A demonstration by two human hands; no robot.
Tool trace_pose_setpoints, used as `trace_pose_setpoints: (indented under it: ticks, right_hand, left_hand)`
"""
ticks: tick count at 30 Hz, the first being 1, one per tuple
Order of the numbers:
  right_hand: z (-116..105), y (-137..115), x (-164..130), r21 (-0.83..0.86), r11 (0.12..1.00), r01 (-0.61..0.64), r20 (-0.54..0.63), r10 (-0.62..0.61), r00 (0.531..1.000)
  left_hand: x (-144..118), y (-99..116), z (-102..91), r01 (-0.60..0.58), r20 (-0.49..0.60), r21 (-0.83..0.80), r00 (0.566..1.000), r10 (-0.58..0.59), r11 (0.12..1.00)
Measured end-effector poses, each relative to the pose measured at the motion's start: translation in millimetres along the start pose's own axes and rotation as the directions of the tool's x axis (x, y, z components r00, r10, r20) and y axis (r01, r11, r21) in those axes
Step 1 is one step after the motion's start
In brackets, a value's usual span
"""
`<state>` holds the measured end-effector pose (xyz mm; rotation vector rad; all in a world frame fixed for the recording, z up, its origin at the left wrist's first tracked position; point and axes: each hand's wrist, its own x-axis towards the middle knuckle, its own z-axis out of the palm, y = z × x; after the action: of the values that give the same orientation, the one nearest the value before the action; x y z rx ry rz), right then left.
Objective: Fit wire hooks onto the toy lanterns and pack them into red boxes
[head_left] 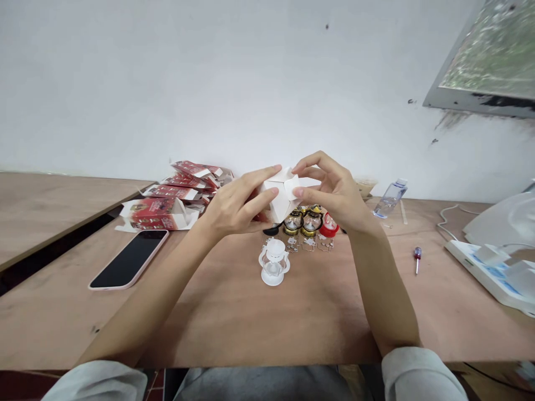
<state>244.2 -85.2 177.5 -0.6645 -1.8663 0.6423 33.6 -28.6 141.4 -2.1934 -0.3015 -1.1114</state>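
**Left hand (234,206) and right hand (330,184) are sharing a paperboard carton (279,209), and its loose flaps are worrying me**

The left hand is cupping the carton's side, thumb and index finger spreading along its white end. The right hand is curling half closed, its thumb and fingertips resting on the flaps (291,188). I am seeing the carton sitting above the worktop (267,334), midway between its side edges and nearer the far edge than the near one; whether its underside is touching anything, I cannot tell.

The flaps are overlapping, but one white panel is jutting out to the right beneath the right fingers. I am judging that uneven pressure could be making that end pop apart, and that a hard thumb push could be creasing the board. The fingertips are partly hiding the tucks, so I am not trusting my view of them.

I am also minding what is standing close by. A white miniature lantern (275,262) is standing alone between the carton and the worktop's near edge; a slackening left grip or a dropping wrist could be toppling it. Behind it, two bronze-gold lanterns (311,221) and a red lantern (329,224) are crowding together towards the far edge, so a low sweep of the right hand could be knocking them over.
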Motion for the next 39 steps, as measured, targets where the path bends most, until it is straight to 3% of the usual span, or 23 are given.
trace_pose_setpoints:
  ticks: [7, 16, 20, 29, 36, 39]
  right_hand:
    - [1.0, -3.0, -1.4, 0.011, 1.0, 0.014, 0.004, -0.014, 1.0]
    - [7.1, -5.2, -2.7, -0.018, 1.0, 0.007, -0.04, -0.008, 0.999]
    - [6.2, -5.2, -2.2, -0.008, 1.0, 0.004, -0.036, -0.004, 0.999]
    - [6.3, -8.2, -3.1, 0.024, 1.0, -0.011, -0.048, 0.012, 0.999]
    - [9.9, -6.9, -2.6, 0.005, 1.0, 0.006, -0.074, -0.006, 0.997]
    - [11.9, -6.9, -3.0, -0.017, 1.0, 0.001, -0.081, -0.002, 0.997]
  left_hand:
    - [-4.3, -3.8, 4.8, 0.009, 0.027, 0.048, 1.0, -0.01, 0.999]
    - [-8.7, -8.2, 6.8, -0.017, -0.002, -0.039, 1.0, 0.017, 0.999]
    - [-9.1, -7.4, 6.8, 0.015, 0.036, -0.028, 0.999, -0.014, 1.0]
    - [-2.5, -8.4, 8.6, -0.132, -0.201, -0.039, 0.972, 0.122, 0.99]
    - [-3.6, -10.1, 10.6, -0.075, -0.198, 0.013, 0.977, 0.076, 0.997]
    - [-2.4, -8.8, 10.0, -0.102, -0.219, -0.011, 0.971, 0.098, 0.995]
